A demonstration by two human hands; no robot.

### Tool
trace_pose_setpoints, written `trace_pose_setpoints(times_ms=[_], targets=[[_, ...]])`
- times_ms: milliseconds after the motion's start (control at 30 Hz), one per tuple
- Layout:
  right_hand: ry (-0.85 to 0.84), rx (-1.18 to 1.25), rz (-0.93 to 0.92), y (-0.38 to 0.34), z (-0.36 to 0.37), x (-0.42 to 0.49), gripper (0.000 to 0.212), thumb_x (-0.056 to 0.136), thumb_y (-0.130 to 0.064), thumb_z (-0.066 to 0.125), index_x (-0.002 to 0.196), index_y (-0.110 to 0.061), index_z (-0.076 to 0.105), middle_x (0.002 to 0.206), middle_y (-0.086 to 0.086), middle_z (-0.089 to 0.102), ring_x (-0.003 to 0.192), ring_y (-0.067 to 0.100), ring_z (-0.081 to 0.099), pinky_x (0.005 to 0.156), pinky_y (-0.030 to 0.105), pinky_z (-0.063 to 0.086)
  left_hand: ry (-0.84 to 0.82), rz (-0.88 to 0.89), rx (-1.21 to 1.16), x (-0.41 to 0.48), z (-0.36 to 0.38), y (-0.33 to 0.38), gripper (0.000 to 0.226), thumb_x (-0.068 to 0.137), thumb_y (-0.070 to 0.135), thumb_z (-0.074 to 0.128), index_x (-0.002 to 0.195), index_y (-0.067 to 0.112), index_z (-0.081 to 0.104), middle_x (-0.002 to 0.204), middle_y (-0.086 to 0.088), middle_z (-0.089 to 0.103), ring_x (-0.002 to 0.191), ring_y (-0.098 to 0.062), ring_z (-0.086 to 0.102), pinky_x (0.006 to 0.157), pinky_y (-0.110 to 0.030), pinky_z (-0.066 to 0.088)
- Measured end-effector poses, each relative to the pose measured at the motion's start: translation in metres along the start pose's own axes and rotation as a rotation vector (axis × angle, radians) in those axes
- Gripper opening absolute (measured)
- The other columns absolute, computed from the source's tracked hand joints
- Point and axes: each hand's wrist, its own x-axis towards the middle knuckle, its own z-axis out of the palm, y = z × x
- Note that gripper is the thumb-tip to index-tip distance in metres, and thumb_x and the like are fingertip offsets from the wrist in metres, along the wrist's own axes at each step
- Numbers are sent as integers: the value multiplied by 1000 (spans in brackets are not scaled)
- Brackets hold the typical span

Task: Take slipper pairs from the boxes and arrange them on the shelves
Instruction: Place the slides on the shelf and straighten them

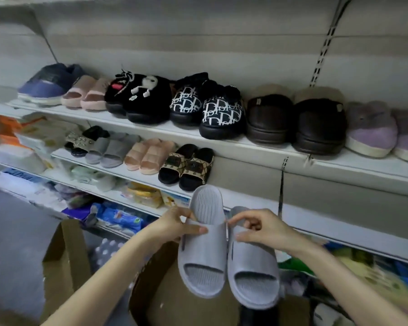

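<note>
Above the box [167,300], your left hand [172,225] and right hand [261,230] each hold one of the grey slippers [204,255] side by side, fingers pinching the straps, just before the half-filled shelf [339,222], with a fuller shelf [269,154] above.

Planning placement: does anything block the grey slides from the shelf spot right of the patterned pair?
Nothing visible. The grey slides, in the left hand and right hand, hang near that shelf; its stretch right of the patterned pair is bare.
</note>
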Motion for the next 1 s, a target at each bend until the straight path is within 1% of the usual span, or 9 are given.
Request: trace_pose_setpoints(times_ms=[100, 167, 233, 300, 567, 667, 800, 900, 1000], targets=[[52, -33, 100, 14, 4, 24, 32, 79, -15, 76, 103, -35, 67, 94, -4, 65, 84, 3, 60, 77, 12, 45, -39, -4, 3, 38, -20, -9, 27, 77, 22, 79, 74, 13, 53, 86, -3, 63, 63, -5, 60, 46, -14, 43], [84, -47, 160, 25, 2, 40, 32, 79, -16, 76, 102, -34, 65, 96, 1, 67, 91, 5, 61, 81, 15, 48, -88, 7, 1, 66, -29, -12, 26, 79, 18, 77, 75, 10, 53, 77, -2, 62, 50, -2, 59, 42, -14, 43], [121, -81, 211, 38, -3, 59, 31, 78, -15, 77, 99, -32, 63, 87, -4, 67, 85, 8, 64, 76, 24, 51, -92, 54, 40, 99, -33, -14, 26, 75, 19, 81, 72, 11, 56, 77, -1, 66, 64, -7, 66, 51, -20, 49], [148, -148, 250, 52, -9, 82, 31, 78, -15, 77, 94, -32, 57, 85, -8, 65, 81, 3, 62, 69, 19, 49, -85, 146, 119, 135, -33, -14, 26, 69, 18, 85, 62, 13, 60, 73, 2, 65, 72, -12, 64, 56, -21, 49], [357, -357, 284, 136, -23, 157, 30, 74, -20, 79, 86, -32, 54, 87, -20, 64, 96, 6, 61, 93, 34, 43, -11, 360, 271, 272, -13, -11, 23, 67, 14, 86, 60, 11, 65, 73, -13, 62, 72, -15, 57, 65, -23, 48], [457, -317, 254, 157, -31, 174, 33, 71, -12, 81, 81, -30, 55, 79, -19, 66, 86, 6, 62, 90, 38, 47, 8, 389, 322, 302, -6, -8, 22, 67, 17, 87, 62, 12, 65, 65, -6, 61, 67, -12, 57, 70, -28, 51], [568, -230, 233, 186, -46, 203, 36, 66, -6, 83, 74, -31, 59, 72, -16, 66, 87, 21, 67, 88, 46, 51, -5, 394, 436, 332, -10, -10, 19, 73, 26, 82, 77, 13, 70, 71, 4, 60, 70, -7, 54, 60, -10, 40], [571, -274, 214, 200, -50, 217, 30, 70, -14, 81, 81, -36, 63, 90, -16, 67, 99, 15, 65, 96, 41, 48, 2, 503, 617, 343, -14, -13, 20, 81, 27, 75, 88, 9, 73, 82, 3, 59, 82, -13, 54, 61, -6, 34], [553, -333, 101, 201, -50, 211, 42, 75, -18, 79, 115, -22, 67, 116, -9, 64, 110, 3, 56, 101, 18, 39, 11, 630, 568, 347, -19, -20, 21, 83, 40, 71, 92, 22, 70, 85, 15, 58, 88, -9, 53, 69, -7, 35]])
